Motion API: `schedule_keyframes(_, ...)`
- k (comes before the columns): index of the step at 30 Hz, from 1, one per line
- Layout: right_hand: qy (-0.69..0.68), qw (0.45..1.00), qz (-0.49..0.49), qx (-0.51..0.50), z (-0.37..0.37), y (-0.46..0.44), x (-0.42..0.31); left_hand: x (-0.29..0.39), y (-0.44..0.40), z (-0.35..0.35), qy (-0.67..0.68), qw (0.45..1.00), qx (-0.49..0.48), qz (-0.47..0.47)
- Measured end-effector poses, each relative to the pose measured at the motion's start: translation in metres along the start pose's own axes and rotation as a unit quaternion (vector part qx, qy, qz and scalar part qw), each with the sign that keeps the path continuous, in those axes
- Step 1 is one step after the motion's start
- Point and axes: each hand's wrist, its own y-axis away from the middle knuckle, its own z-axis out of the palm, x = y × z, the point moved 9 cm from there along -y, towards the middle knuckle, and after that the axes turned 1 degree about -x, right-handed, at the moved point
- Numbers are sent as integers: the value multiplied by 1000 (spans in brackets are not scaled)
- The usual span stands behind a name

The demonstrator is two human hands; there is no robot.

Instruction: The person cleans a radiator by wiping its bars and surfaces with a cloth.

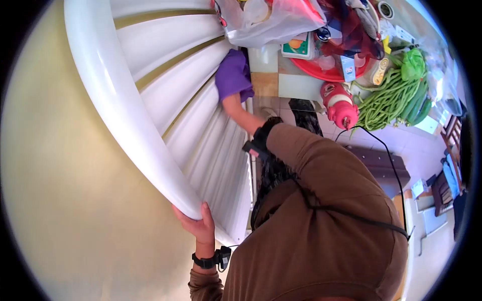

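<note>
My left hand (197,227) grips the lower end of the thick rounded rail of a white radiator (123,113), thumb on the near side and some fingers hidden behind. My right hand (232,100) reaches in along the radiator's other side. It is mostly covered by a purple cloth (232,72), which it presses against the white slats. Its fingers cannot be seen under the fabric. Both wrists wear black straps with small devices.
Beside the radiator, a table (296,86) carries a clear plastic bag (273,25), a red tray (326,75), a pink bottle (340,104), green beans (389,100) and cucumbers (419,108). A black cable (386,148) loops from my clothing. A beige wall (60,175) stands behind the radiator.
</note>
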Motion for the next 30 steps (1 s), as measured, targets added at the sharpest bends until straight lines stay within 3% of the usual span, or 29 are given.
schedule_keyframes(3, 34, 995, 86, -27, 22, -53, 74, 1, 0, 0, 13, 1000, -4, -2)
schedule_keyframes(8, 21, 982, 176, -61, 10, -73, 90, 0, 1, -2, -14, 1000, 1, 17)
schedule_keyframes(17, 78, 992, 60, -82, 14, 37, 68, 10, -4, -2, -11, 999, 11, 30)
schedule_keyframes(18, 3, 979, 181, -99, -19, 55, 8, 9, -4, -3, 2, 999, 24, 24)
schedule_keyframes(19, 3, 980, 176, -94, -21, 74, -1, 12, -5, -3, 5, 999, 25, 29)
schedule_keyframes(23, 92, 972, -30, -216, -6, 123, -59, 18, -7, -3, 18, 999, 30, 28)
schedule_keyframes(25, 58, 963, -77, -250, -25, 151, -116, 21, -7, -3, 4, 999, 34, 40)
schedule_keyframes(28, -126, 927, 48, -349, -55, 187, -187, 14, -7, -5, 38, 999, 28, 2)
schedule_keyframes(30, -167, 933, -5, -320, -70, 208, -218, 22, -7, -5, -6, 996, 33, 85)
